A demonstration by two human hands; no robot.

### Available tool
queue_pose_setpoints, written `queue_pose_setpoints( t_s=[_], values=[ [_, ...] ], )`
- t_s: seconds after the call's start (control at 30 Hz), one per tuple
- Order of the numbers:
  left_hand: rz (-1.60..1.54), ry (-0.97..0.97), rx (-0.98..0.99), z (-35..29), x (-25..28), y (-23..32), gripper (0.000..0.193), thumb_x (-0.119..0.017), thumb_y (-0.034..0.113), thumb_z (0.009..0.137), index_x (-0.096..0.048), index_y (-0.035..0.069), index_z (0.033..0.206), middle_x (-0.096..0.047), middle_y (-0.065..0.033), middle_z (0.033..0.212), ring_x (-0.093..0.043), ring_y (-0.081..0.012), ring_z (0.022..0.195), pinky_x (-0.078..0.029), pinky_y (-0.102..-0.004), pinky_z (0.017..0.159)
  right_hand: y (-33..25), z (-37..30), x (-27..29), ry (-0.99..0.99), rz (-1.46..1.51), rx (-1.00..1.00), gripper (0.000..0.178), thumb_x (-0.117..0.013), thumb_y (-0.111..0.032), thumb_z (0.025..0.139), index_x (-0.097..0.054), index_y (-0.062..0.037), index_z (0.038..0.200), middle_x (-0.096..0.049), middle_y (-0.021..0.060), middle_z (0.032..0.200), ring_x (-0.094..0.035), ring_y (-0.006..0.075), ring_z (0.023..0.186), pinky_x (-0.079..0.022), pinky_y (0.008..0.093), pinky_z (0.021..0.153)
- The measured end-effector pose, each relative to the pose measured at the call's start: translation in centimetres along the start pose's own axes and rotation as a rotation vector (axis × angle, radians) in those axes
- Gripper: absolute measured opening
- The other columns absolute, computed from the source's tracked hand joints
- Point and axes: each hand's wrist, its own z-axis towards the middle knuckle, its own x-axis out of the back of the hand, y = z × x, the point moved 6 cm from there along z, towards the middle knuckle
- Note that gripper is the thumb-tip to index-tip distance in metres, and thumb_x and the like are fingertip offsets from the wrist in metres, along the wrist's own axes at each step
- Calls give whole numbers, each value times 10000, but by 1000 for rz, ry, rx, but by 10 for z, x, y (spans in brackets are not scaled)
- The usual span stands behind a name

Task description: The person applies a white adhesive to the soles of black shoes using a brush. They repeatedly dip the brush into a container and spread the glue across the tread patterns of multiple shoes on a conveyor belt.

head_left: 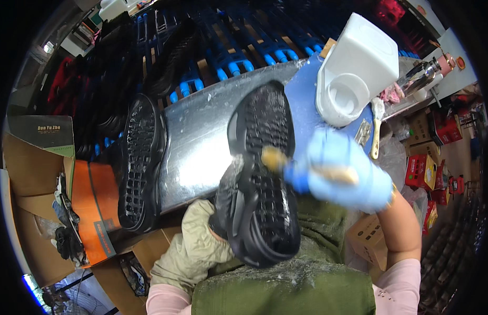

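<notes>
Sole of black, rubbery material (265, 197), with a grid of hollows facing up, extended across the near edge of the tabletop of shiny, scuffed metal (196, 149), one end above the metal and the other above the person's green cloth apron (286, 291). The left hand (231, 181), in a greyish glove, was closed on the left side of the sole (its fingers were mostly hidden). The right hand (344, 173), in a light-blue glove and blurred, gripped a brush with yellowish bristles and a blue collar (274, 158). The bristles were at the sole's middle, toward its right side; blur hid whether they touched it.

A second black, gridded sole (141, 163) lay at the left edge of the tabletop, reaching past the near left corner. Toward the far right corner, a white plastic container with a round cup (359, 58) stood on a blue sheet (302, 89). A pale-handled brush (376, 139) lay by the right edge. Beyond the far edge were blue-tipped bars (233, 68).
</notes>
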Motion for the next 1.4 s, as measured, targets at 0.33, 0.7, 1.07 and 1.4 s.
queue_pose_setpoints(
  t_s=[0.33, 0.7, 1.07, 1.4],
  values=[
    [-232, -624, 178, 45, 11, 11, 500, -341, 345, 1127, -245, 263, 1611, -358, -74, 1630, -430, -219, 1439, -417, -449, 1197, -12, -28, 38, 255, 211, -50, 101, -675, -96, 916, -748, -28, 931, -744, 76, 909, -713, 158, 793, -570, 299, 745],
    [143, -172, 197, 63, 84, 76, 531, -389, 379, 1115, -401, -10, 1476, -487, -159, 1462, -589, -256, 1195, -520, -344, 1051, 17, -55, -8, 621, 436, -510, 97, -667, -110, 929, -695, -29, 884, -705, 57, 823, -664, 128, 731, -533, 296, 687],
    [579, -248, -363, 33, 8, 37, 560, -429, 376, 1098, -339, 49, 1544, -475, -185, 1468, -566, -259, 1244, -493, -416, 1053, 12, -74, -8, 715, 851, -500, 71, -664, -90, 957, -690, -24, 948, -734, 38, 860, -658, 69, 757, -539, 234, 684],
    [241, 17, 83, 48, 55, 23, 494, -406, 374, 1119, -447, 42, 1483, -558, -223, 1379, -613, -319, 1231, -537, -437, 1076, 12, -41, -3, 609, 800, -362, 143, -690, -139, 985, -721, -6, 1027, -734, 44, 921, -685, 92, 843, -557, 257, 771]
  ],
)
